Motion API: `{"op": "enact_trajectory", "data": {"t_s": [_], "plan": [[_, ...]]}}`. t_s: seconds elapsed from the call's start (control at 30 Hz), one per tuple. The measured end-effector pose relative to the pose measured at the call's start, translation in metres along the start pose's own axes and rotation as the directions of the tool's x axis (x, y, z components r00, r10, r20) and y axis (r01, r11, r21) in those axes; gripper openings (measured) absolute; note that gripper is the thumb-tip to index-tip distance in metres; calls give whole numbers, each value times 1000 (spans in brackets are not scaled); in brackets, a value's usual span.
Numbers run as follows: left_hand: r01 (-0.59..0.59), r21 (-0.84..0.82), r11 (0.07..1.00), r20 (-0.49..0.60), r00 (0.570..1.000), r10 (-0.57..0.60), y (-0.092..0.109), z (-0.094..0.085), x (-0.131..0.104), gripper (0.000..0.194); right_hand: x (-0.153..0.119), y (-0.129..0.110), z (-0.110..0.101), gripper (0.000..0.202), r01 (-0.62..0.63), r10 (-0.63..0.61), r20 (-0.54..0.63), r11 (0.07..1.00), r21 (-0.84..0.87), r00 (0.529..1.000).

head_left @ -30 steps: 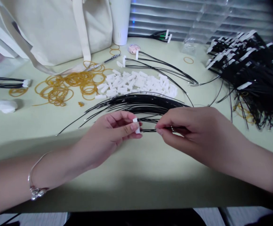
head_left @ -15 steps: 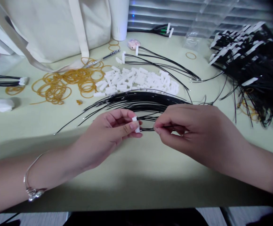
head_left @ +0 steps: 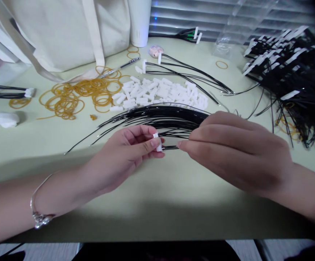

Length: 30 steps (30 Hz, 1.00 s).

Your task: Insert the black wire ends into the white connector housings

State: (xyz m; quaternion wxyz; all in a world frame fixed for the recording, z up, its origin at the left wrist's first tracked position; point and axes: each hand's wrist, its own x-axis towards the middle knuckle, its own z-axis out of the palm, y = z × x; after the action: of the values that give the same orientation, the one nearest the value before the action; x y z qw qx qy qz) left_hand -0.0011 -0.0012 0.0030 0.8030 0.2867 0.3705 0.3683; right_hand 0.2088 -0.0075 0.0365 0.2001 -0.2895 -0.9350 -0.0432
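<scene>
Between the thumb and fingers of my left hand (head_left: 135,148) is a small white plastic connector housing (head_left: 158,142). Thin black wires (head_left: 170,147) run out of its right side toward my other hand. My right hand (head_left: 236,152) is closed, its thumb and fingertips pinched on black wire just right of the housing; the palm hides most of that wire. Right behind both hands lies a loose bundle of black wires (head_left: 163,113) with metal-tipped ends. A heap of white connector housings (head_left: 160,92) spreads beyond the bundle.
Yellow rubber bands (head_left: 76,94) lie tangled at the left, with a pen (head_left: 121,67) across them. A canvas bag (head_left: 57,32) stands behind. At the right is a large pile of wired connectors (head_left: 295,72). Several finished-looking wire harnesses (head_left: 190,69) rest at the back.
My right hand has rolled over and its fingers have drawn together, still near the wires by the housing. My left hand keeps the housing in nearly the same place. The whole view has shifted slightly.
</scene>
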Motion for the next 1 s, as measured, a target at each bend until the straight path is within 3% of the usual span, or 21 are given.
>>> {"op": "enact_trajectory", "data": {"t_s": [0.2, 0.4, 0.83, 0.93, 1.0], "plan": [[-4, 6, 1000, 9, 1000, 4, 1, 2, 1, 9, 0, 0, 5, 18, 111, -111, -39, 994, -5, 993], [-18, 26, 1000, 24, 1000, 17, -1, 0, 1, 11, 0, 3, 15, 2, 138, -151, -114, 984, -113, 982], [-38, 111, 993, 15, 999, 37, -3, 8, -5, 9, 5, 1, 36, 11, 174, -184, -170, 982, -71, 968], [-53, 139, 989, 0, 999, 54, -2, 8, -5, 7, 5, 3, 29, 11, 168, -178, -143, 983, -78, 974], [-63, 210, 976, 13, 998, 61, -3, 8, -5, 7, 9, 6, 14, 13, 131, -130, -64, 991, 12, 989]]}}
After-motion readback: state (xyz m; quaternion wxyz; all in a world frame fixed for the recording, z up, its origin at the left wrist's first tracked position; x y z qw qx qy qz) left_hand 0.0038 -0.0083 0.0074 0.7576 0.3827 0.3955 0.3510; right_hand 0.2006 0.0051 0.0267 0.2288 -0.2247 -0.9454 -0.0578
